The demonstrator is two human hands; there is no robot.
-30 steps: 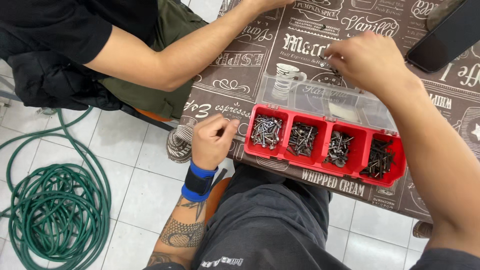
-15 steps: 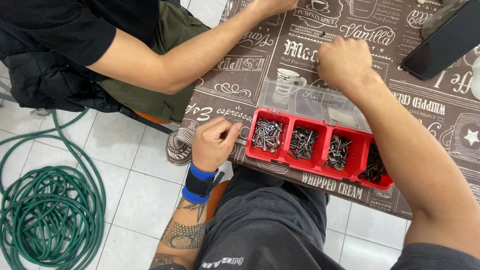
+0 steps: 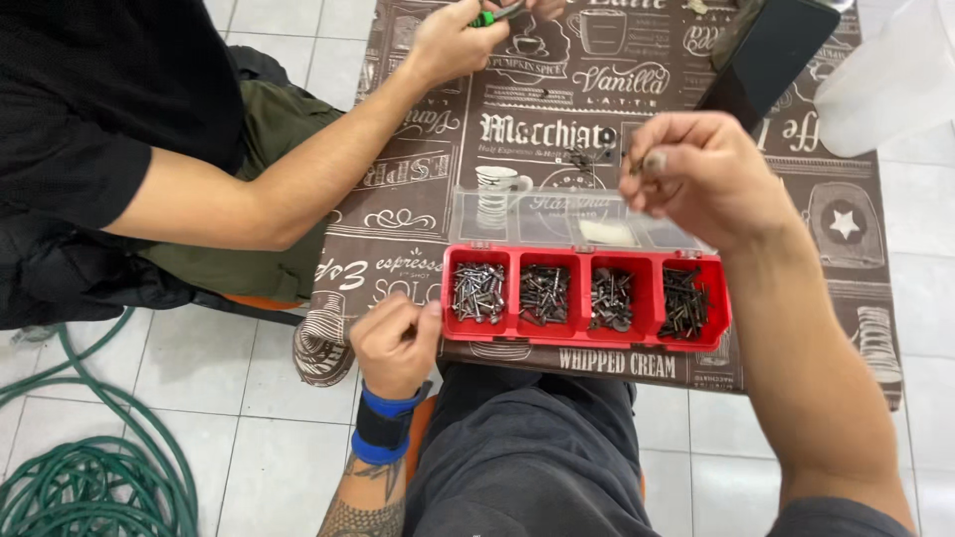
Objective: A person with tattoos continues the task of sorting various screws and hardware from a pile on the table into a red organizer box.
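Our right hand [image 3: 708, 177] had lifted from the table [image 3: 418, 199] to hover above the red screw tray [image 3: 585, 301], fingertips pinched on a small screw [image 3: 654, 161]; its axis we couldn't tell. The tray's long side ran along the near table edge, where our left hand [image 3: 395, 343] stayed curled shut beside it.

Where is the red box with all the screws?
In the head view, the red screw box sits at the near edge of the brown printed tablecloth, just right of the left hand and below the raised right hand.
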